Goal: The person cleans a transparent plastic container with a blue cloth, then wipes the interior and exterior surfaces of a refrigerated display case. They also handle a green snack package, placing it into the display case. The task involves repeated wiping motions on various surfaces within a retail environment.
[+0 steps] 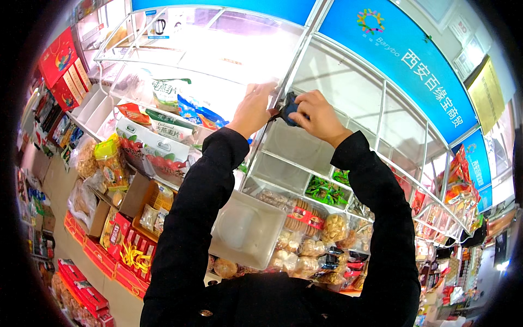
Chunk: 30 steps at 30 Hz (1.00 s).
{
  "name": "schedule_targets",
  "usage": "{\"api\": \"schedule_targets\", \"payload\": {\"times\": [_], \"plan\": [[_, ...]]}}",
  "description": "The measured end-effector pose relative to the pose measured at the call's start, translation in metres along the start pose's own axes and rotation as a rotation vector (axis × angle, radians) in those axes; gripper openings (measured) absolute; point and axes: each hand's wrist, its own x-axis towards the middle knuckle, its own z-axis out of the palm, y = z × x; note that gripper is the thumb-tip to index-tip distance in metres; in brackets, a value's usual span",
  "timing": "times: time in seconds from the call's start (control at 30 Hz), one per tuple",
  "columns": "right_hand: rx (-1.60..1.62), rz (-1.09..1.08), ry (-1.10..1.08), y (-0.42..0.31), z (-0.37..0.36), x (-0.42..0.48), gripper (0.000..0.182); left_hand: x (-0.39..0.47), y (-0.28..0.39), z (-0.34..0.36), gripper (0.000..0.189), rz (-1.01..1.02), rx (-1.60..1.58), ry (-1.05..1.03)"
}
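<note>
Both my arms, in black sleeves, reach up to the white metal frame (300, 53) of a display rack. My right hand (318, 118) grips a dark blue bunched cloth (291, 109) against the upright where the frame's sections meet. To its left, my left hand (254, 107) is at the same upright; its fingertips are washed out by bright light, and a small dark brown piece shows by its thumb. Whether the left hand grips anything cannot be told. Below the hands, a whitish plastic bin (247, 229) stands tilted in view beside the rack's pale compartments (282, 169).
Bagged oatmeal (171, 126) and fruit-printed cartons (153, 153) fill the left shelf. Packaged biscuits (304, 216) and green-wrapped sweets (326, 190) lie below the hands. A blue sign panel (402, 53) runs above the rack. Red gift boxes (116, 235) stand at lower left.
</note>
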Motion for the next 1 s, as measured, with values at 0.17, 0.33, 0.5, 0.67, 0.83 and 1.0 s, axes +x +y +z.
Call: {"api": "schedule_targets", "payload": {"times": [0.17, 0.33, 0.5, 0.67, 0.83, 1.0], "plan": [[-0.085, 0.309, 0.015, -0.014, 0.017, 0.012, 0.027, 0.000, -0.002, 0.000, 0.064, 0.005, 0.003, 0.003], [-0.463, 0.097, 0.122, -0.018, 0.039, 0.022, 0.022, -0.002, 0.006, 0.000, 0.062, 0.055, 0.090, -0.005], [-0.469, 0.111, 0.156, -0.017, 0.043, 0.016, 0.018, -0.003, 0.014, -0.003, 0.059, 0.123, 0.231, -0.035], [-0.459, 0.143, 0.129, -0.015, 0.036, -0.002, 0.021, -0.001, 0.011, -0.005, 0.055, 0.108, 0.302, -0.085], [-0.450, 0.171, 0.096, -0.014, 0.017, -0.025, 0.027, 0.002, 0.015, -0.003, 0.051, 0.120, 0.378, -0.103], [-0.423, 0.207, 0.058, -0.009, -0.001, -0.052, 0.028, 0.002, 0.019, -0.004, 0.052, 0.131, 0.417, -0.122]]}}
